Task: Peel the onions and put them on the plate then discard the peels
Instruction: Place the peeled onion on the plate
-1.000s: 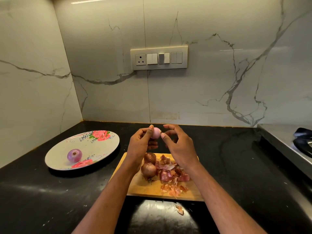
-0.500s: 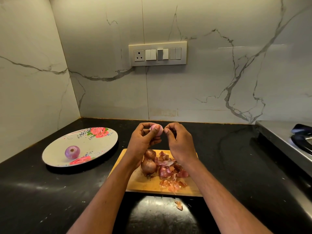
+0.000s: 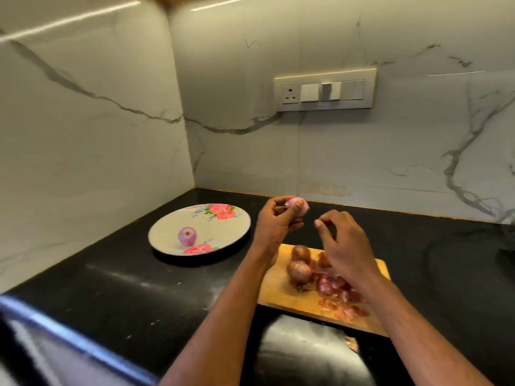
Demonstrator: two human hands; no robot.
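The right hand (image 3: pixel 344 240) has been drawn away from the pale peeled onion (image 3: pixel 298 206), its grip loosely curled and released; the onion is grasped by the left hand (image 3: pixel 274 227), now nearer the plate (image 3: pixel 223 232); placing there is judged next.

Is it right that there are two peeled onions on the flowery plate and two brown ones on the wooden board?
Not quite. The head view shows only one peeled onion on the flowery plate. The other peeled onion is held in the left hand. Two brown onions do sit on the wooden board.
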